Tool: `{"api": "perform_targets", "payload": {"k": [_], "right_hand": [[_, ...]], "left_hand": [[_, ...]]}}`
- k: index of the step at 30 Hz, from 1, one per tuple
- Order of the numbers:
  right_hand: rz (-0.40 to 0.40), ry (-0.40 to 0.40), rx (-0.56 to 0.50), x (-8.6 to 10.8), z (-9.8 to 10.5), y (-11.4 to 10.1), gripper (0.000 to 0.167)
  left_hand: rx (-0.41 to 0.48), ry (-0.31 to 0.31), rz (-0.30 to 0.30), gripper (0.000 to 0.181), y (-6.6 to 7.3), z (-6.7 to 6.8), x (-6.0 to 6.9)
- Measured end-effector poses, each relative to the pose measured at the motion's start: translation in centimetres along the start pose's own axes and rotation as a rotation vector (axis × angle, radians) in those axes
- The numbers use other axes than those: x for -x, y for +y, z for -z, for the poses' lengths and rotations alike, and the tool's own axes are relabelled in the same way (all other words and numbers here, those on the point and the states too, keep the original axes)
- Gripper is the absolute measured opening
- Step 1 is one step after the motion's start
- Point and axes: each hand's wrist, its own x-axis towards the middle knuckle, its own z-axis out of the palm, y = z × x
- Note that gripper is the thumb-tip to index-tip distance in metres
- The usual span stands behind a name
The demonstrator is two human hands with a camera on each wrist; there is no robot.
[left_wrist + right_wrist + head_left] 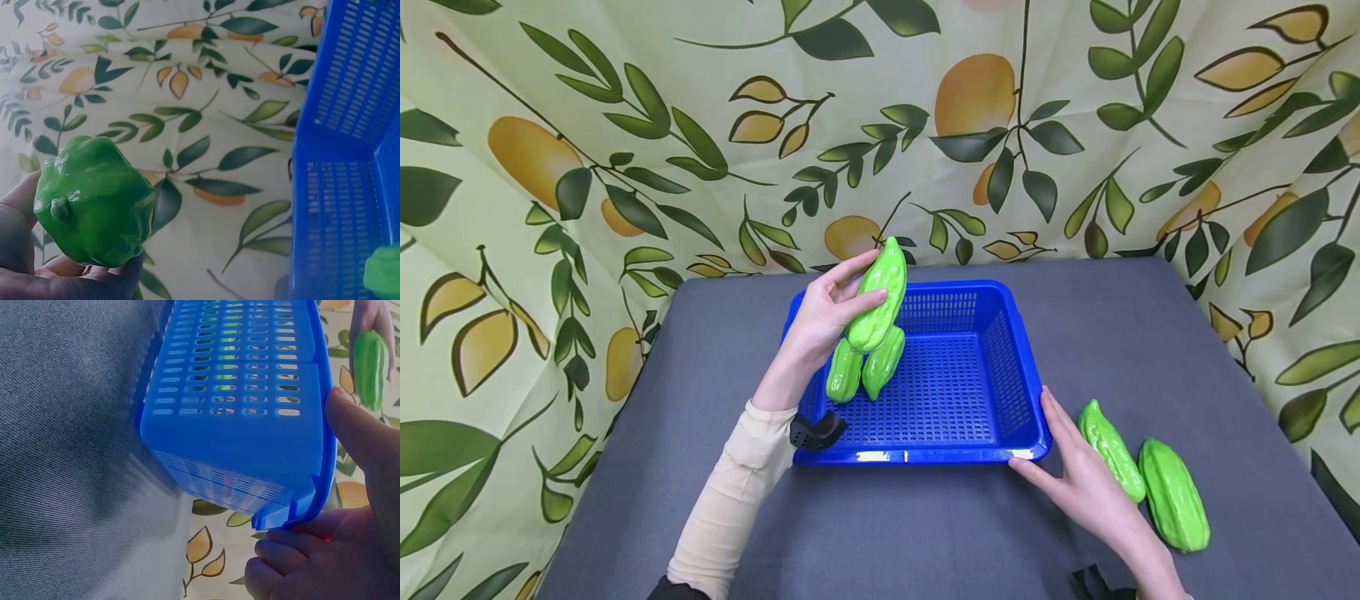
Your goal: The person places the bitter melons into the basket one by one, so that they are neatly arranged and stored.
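My left hand [825,312] grips a glossy green bitter melon [880,300], thumb on its near side, above the left part of the blue basket [910,456]. In the left wrist view, the stem end of this bitter melon [94,203] faces the camera. Two more bitter melons, one on the left [844,372] and one beside it [883,362], lie inside the basket's left side. My right hand [1086,475] holds the basket's near right corner between thumb and fingers; the right wrist view shows its thumb [356,428] against the rim.
Two bitter melons, a nearer one [1175,496] and another [1110,450] partly behind my right hand, lie right of the basket on the grey tabletop [925,533]. A leaf-and-fruit patterned cloth [880,83] hangs behind and along both sides.
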Motion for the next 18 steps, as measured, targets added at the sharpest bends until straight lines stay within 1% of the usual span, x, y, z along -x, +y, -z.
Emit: {"api": "perform_targets", "payload": {"k": [5,8,11,14,18], "right_hand": [[-0.001,-0.002,0.003,0.0,0.0,0.1,0.096],[0.002,-0.003,-0.002,0.0,0.0,0.1,0.095],[0.018,0.009,-0.002,0.1,-0.1,0.1,0.095],[0.032,0.021,-0.001,0.2,-0.1,0.1,0.094],[0.035,0.025,-0.002,0.3,-0.1,0.1,0.094]], "left_hand": [[-0.005,-0.045,0.016,0.056,-0.6,-1.1,-0.8],[-0.019,-0.055,0.021,0.056,-0.9,-1.6,-1.1],[-0.029,-0.059,0.041,0.056,-1.4,-1.9,-1.4],[-0.037,-0.061,0.071,0.056,-2.2,-2.1,-1.9],[-0.021,-0.065,0.113,0.056,-3.6,-2.4,-2.5]]}}
